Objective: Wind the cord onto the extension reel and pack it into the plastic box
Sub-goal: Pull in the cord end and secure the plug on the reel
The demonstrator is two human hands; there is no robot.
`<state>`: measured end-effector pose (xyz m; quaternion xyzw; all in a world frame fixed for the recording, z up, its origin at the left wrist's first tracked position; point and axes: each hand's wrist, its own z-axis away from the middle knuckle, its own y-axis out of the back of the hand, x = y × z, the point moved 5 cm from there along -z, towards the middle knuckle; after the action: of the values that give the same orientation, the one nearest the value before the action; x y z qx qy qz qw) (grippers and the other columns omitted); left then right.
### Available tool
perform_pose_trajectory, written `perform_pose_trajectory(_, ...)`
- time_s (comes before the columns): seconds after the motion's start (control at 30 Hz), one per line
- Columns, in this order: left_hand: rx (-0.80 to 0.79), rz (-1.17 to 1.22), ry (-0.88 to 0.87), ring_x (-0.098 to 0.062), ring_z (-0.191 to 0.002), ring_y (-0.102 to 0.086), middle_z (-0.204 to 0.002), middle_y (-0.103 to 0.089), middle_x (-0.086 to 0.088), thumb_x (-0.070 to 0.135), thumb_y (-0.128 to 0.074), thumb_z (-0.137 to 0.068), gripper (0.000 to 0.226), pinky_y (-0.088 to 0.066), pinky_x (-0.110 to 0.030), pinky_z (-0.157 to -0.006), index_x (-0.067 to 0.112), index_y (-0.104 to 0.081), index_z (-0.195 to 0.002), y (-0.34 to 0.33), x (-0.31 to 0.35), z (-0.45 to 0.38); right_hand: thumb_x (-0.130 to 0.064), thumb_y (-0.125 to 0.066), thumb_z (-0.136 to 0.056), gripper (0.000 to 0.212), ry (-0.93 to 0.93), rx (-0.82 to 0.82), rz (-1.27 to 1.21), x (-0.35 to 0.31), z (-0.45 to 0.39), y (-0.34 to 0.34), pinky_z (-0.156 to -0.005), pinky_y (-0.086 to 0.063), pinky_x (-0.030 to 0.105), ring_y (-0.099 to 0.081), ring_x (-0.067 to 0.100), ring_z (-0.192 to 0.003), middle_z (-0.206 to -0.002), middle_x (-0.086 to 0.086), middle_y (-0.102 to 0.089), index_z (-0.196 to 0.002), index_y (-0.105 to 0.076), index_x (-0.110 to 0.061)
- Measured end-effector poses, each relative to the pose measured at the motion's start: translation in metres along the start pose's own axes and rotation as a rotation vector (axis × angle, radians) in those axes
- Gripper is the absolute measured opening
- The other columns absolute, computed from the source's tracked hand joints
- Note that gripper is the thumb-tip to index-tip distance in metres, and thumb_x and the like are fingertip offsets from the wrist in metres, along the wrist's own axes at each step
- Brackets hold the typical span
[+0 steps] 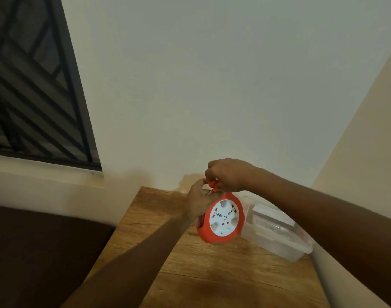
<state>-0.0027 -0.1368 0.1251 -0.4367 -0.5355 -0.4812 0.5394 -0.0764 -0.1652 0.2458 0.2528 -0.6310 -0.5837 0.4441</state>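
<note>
The extension reel (pixel 221 218) is round, with a red rim and a white socket face, and it hangs upright above the wooden table. My left hand (pixel 198 202) grips its left edge, where dark cord turns show in the groove. My right hand (pixel 226 174) is closed just above the reel on a small red piece (pixel 212 182) at its top; whether that is the handle or the plug I cannot tell. The clear plastic box (pixel 276 232) lies on the table just right of the reel, under my right forearm.
The wooden table (pixel 190 263) stands in a corner, with a pale wall behind and another to the right. A dark brown seat (pixel 41 252) borders its left side. A barred window (pixel 34 85) sits high on the left.
</note>
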Motion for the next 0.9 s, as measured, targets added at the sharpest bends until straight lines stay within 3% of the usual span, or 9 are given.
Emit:
perform_pose_trajectory(0.1, 0.018, -0.032, 0.005, -0.03, -0.095, -0.079, -0.115, -0.079, -0.009, 0.033, -0.083, -0.088, 0.057, -0.064, -0.052, -0.09, 0.024, -0.053, -0.135, 0.001, -0.001, -0.001, -0.019, -0.069, -0.088, 0.015, 0.018, -0.012, -0.012, -0.003, -0.003, -0.001, -0.066, -0.049, 0.027, -0.061, 0.017, -0.083, -0.097, 0.002, -0.062, -0.101, -0.073, -0.013)
perform_pose_trajectory(0.17, 0.031, -0.032, -0.004, -0.034, -0.106, -0.076, -0.123, -0.076, -0.013, 0.026, -0.082, -0.089, 0.055, -0.061, -0.055, -0.097, 0.021, -0.053, -0.135, 0.002, -0.002, -0.003, -0.017, -0.072, -0.084, 0.004, -0.049, -0.015, -0.129, 0.002, -0.005, -0.002, -0.064, -0.043, 0.025, -0.06, 0.016, -0.078, -0.084, 0.0, -0.061, -0.08, -0.07, -0.015)
perform_pose_trajectory(0.23, 0.032, -0.042, -0.021, -0.039, -0.119, -0.07, -0.131, -0.071, -0.018, 0.016, -0.08, -0.091, 0.056, -0.055, -0.057, -0.105, 0.011, -0.053, -0.14, 0.005, -0.002, -0.005, -0.014, -0.076, -0.079, 0.023, -0.148, -0.059, -0.352, 0.01, -0.006, -0.006, -0.063, -0.043, 0.025, -0.057, 0.01, -0.068, -0.071, -0.006, -0.059, -0.064, -0.061, -0.021)
perform_pose_trajectory(0.33, 0.0, -0.051, -0.048, -0.039, -0.125, -0.066, -0.137, -0.067, -0.02, 0.014, -0.08, -0.09, 0.064, -0.053, -0.056, -0.108, 0.008, -0.049, -0.146, 0.004, 0.001, -0.003, -0.016, -0.078, -0.079, 0.009, -0.235, -0.053, -0.58, 0.024, -0.005, -0.005, -0.068, -0.052, 0.028, -0.062, 0.013, -0.074, -0.08, -0.004, -0.067, -0.079, -0.068, -0.017)
perform_pose_trajectory(0.47, -0.034, -0.066, -0.087, -0.041, -0.122, -0.068, -0.133, -0.069, -0.022, 0.011, -0.079, -0.091, 0.056, -0.053, -0.057, -0.107, 0.006, -0.054, -0.141, 0.002, 0.007, 0.001, -0.023, -0.085, -0.074, 0.036, -0.382, 0.005, -0.758, 0.037, -0.004, -0.014, -0.06, -0.052, 0.025, -0.06, 0.015, -0.074, -0.094, 0.003, -0.065, -0.1, -0.062, -0.014)
perform_pose_trajectory(0.57, -0.056, -0.033, -0.096, -0.038, -0.12, -0.07, -0.131, -0.071, -0.019, 0.014, -0.079, -0.092, 0.056, -0.055, -0.055, -0.106, 0.009, -0.055, -0.142, 0.001, 0.009, 0.003, -0.037, -0.088, -0.069, 0.04, -0.427, 0.099, -0.606, 0.037, -0.007, -0.014, -0.057, -0.04, 0.023, -0.05, 0.01, -0.067, -0.084, -0.002, -0.058, -0.083, -0.054, -0.019)
perform_pose_trajectory(0.67, -0.031, -0.014, -0.094, -0.032, -0.096, -0.08, -0.112, -0.081, -0.013, 0.025, -0.08, -0.092, 0.042, -0.063, -0.055, -0.091, 0.016, -0.064, -0.13, 0.005, 0.005, 0.005, -0.045, -0.081, -0.077, 0.036, -0.403, 0.063, -0.416, 0.026, -0.011, -0.014, -0.052, -0.035, 0.02, -0.054, 0.01, -0.062, -0.075, -0.001, -0.062, -0.076, -0.059, -0.017)
perform_pose_trajectory(0.77, -0.015, 0.031, -0.09, -0.035, -0.087, -0.081, -0.102, -0.082, -0.013, 0.024, -0.08, -0.092, 0.024, -0.064, -0.057, -0.086, 0.017, -0.071, -0.113, 0.009, -0.001, 0.003, -0.041, -0.078, -0.082, 0.035, -0.335, -0.028, -0.318, 0.016, -0.013, -0.017, -0.056, -0.039, 0.021, -0.062, 0.017, -0.076, -0.089, 0.002, -0.068, -0.098, -0.069, -0.012)
perform_pose_trajectory(0.9, -0.007, 0.055, -0.075, -0.035, -0.087, -0.081, -0.1, -0.083, -0.012, 0.025, -0.081, -0.091, 0.022, -0.065, -0.054, -0.086, 0.017, -0.074, -0.11, 0.011, -0.004, 0.002, -0.024, -0.08, -0.082, 0.041, -0.261, -0.061, -0.375, 0.016, -0.01, -0.017, -0.071, -0.046, 0.027, -0.061, 0.019, -0.091, -0.112, 0.003, -0.069, -0.118, -0.061, -0.017)
